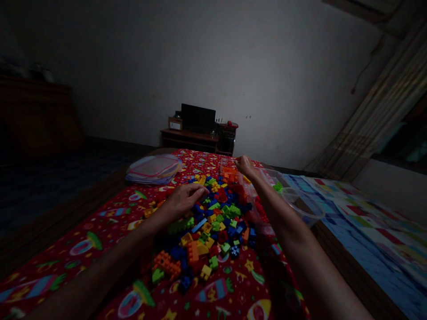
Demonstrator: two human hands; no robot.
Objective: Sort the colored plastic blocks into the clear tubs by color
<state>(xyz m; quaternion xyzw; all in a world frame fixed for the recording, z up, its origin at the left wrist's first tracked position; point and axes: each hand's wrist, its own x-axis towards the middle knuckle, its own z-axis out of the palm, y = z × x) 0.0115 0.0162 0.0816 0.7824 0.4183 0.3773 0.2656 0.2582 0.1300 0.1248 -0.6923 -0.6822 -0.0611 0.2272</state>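
A heap of toy building bricks in blue, green, yellow, orange and red is spread over a red patterned cloth. Above the left side of this heap is my left hand, its thumb and fingers drawn together; whatever they may hold is hidden. My right hand is closed farther off, over the plastic boxes at the heap's far right, and its contents cannot be made out. Orange bricks lie in a clear box near that hand. Green bricks show in another clear container beside my right forearm.
Stacked plastic lids lie at the cloth's far left. A clear plastic tub stands right of my right forearm, beside a bed with a patchwork cover. Against the far wall are a low desk and a dark monitor.
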